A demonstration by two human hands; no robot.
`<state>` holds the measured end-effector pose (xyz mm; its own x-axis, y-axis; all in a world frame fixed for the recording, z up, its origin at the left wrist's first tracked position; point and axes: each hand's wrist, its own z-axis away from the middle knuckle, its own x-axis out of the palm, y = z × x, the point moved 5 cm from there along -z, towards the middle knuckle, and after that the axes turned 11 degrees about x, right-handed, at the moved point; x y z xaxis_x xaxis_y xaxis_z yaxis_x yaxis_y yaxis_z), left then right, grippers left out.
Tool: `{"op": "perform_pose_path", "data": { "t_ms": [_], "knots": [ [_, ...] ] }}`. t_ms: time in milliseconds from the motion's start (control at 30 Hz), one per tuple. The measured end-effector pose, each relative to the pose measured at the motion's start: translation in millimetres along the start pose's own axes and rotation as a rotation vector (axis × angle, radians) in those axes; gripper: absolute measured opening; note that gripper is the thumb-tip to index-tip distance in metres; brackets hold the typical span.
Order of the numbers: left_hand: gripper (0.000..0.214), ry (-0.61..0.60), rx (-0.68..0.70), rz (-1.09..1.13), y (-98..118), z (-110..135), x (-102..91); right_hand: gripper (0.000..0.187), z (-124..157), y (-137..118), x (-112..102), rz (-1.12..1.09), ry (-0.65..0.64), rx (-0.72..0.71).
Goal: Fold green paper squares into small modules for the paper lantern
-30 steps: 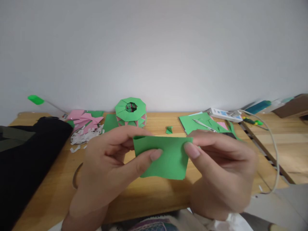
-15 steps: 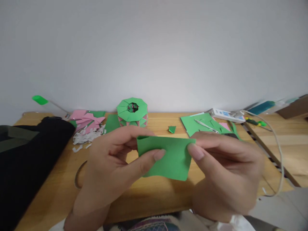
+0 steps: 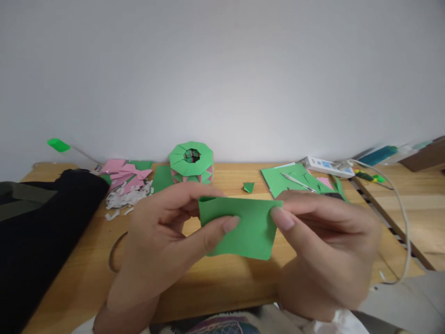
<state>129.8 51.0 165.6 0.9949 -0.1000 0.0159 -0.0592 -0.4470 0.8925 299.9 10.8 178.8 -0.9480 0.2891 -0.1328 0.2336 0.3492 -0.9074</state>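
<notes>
Between both hands, above the wooden table (image 3: 222,287), is a green sheet of paper (image 3: 248,236), doubled over with a rounded fold showing at its upper left. My left hand (image 3: 170,236) is closed on its left part, the thumb lying across the front and the fingers behind. At the upper right corner, my right hand (image 3: 327,236) pinches the paper between thumb and forefinger. Behind the hands stands a ring-shaped folded paper model (image 3: 191,160) in green and pink. A small folded green piece (image 3: 249,187) lies beyond the held paper.
Pink paper pieces (image 3: 127,174) and white paper scraps (image 3: 127,197) lie at the left, beside a dark cloth (image 3: 45,222). A pen (image 3: 298,182) rests on green sheets (image 3: 278,178) at the right. Near the wall is a power strip (image 3: 328,167) with a white cable (image 3: 405,222).
</notes>
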Motion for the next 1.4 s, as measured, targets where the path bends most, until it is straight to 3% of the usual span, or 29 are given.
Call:
{"op": "perform_pose_path", "data": {
  "t_ms": [667, 900, 1100, 1400],
  "knots": [
    [0.023, -0.107, -0.02, 0.031, 0.3, -1.7, 3.9, 0.015, -2.3, 1.2, -2.4, 0.087, 0.018, 0.024],
    [0.015, 0.067, 0.016, -0.052, 5.2, 3.5, 1.5, 0.015, -3.6, 2.6, -2.8, 0.092, 0.009, 0.034],
    [0.013, 0.071, 0.047, -0.183, 6.3, 0.9, -0.2, 0.015, -2.3, 2.6, -4.0, 0.079, 0.025, 0.033],
    [0.014, 0.054, 0.067, -0.181, 7.3, 1.1, -1.5, 0.017, -4.8, 1.2, -4.3, 0.068, -0.009, 0.04]
  ]
}}
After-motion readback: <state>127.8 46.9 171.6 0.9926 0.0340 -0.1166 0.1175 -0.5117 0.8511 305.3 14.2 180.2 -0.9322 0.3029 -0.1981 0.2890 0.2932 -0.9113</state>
